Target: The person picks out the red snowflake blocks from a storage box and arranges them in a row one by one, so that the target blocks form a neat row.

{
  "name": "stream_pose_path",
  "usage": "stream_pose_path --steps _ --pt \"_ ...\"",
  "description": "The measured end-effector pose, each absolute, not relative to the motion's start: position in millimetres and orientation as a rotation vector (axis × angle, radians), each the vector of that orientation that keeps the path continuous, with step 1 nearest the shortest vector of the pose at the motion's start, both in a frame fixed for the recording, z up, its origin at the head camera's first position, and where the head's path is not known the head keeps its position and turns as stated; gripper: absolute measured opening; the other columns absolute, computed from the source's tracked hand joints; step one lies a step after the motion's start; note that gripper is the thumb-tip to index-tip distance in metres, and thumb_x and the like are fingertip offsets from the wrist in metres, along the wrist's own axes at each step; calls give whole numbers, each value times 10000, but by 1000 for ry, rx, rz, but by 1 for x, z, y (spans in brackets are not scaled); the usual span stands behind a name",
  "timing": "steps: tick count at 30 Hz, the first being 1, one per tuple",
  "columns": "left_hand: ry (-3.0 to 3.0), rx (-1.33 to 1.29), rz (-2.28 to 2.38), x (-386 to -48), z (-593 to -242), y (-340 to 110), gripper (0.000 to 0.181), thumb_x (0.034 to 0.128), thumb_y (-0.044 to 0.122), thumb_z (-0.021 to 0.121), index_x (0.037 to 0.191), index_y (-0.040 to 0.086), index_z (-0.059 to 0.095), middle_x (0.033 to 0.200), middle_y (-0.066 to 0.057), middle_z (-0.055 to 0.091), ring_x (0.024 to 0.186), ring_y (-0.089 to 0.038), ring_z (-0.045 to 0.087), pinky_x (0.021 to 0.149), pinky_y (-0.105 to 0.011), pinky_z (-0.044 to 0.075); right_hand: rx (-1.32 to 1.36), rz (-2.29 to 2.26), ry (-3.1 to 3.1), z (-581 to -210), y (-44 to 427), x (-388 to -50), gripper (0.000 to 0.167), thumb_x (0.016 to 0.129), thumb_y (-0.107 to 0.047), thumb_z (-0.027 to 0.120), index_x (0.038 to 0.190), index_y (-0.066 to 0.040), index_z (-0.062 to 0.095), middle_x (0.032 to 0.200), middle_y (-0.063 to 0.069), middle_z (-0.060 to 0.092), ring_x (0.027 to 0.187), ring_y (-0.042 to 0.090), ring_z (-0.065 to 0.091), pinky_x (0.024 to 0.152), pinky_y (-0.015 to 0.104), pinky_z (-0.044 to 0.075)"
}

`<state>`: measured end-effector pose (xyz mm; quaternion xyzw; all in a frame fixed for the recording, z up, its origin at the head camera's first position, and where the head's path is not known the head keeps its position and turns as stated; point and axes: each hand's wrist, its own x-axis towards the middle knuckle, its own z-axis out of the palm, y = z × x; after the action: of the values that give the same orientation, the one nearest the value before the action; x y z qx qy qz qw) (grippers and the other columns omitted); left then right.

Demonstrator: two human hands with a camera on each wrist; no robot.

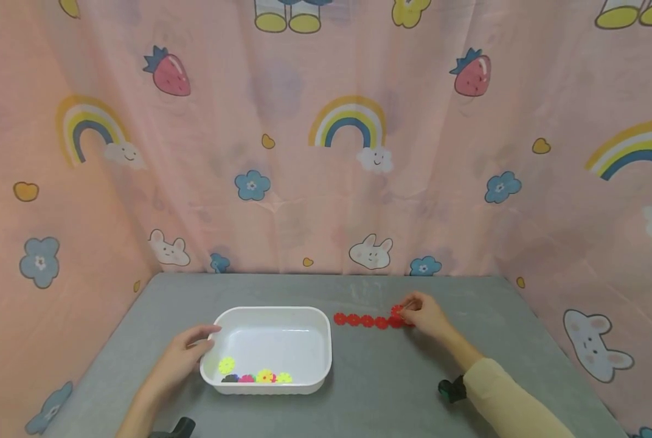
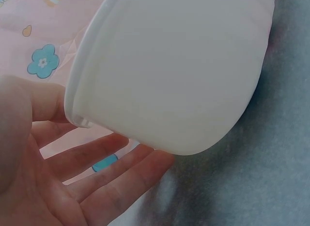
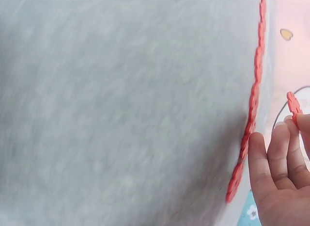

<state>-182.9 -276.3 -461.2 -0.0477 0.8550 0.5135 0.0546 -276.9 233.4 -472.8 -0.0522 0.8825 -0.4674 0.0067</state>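
Note:
My left hand (image 1: 180, 356) holds the left end of a white plastic tray (image 1: 326, 340) by its rim. In the left wrist view, several fingers (image 2: 145, 175) lie along the outside of the tray's wall (image 2: 179, 75). Over at the right, thumb and fingertips of my right hand (image 1: 426, 315) pinch a red notched, flower-shaped disc (image 1: 396, 311). This disc (image 3: 293, 104) is raised above a row of similar red discs (image 1: 367, 320) lying on the table. One fingertip of the right hand (image 3: 281, 182) is beside that row (image 3: 253, 104). Part of the row's right end is hidden by the hand.
Yellow discs (image 1: 264, 376), a pink one (image 1: 246, 378) and a dark one (image 1: 230, 378) lie along the tray's near side. The grey table (image 1: 381, 389) ends at a pink patterned curtain (image 1: 304, 225) behind and at both sides.

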Motion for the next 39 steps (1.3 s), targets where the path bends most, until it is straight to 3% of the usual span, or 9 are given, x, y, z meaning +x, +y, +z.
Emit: stream_pose_path --steps 39 --pt "2620 -135 1542 -183 -459 -275 370 1024 182 570 1367 50 605 1455 -291 484 1204 -392 572 853 -455 591 -67 -1372 2771 -473 301 -266 204 959 -52 631 1099 94 606 866 106 654 749 235 633 662 333 557"
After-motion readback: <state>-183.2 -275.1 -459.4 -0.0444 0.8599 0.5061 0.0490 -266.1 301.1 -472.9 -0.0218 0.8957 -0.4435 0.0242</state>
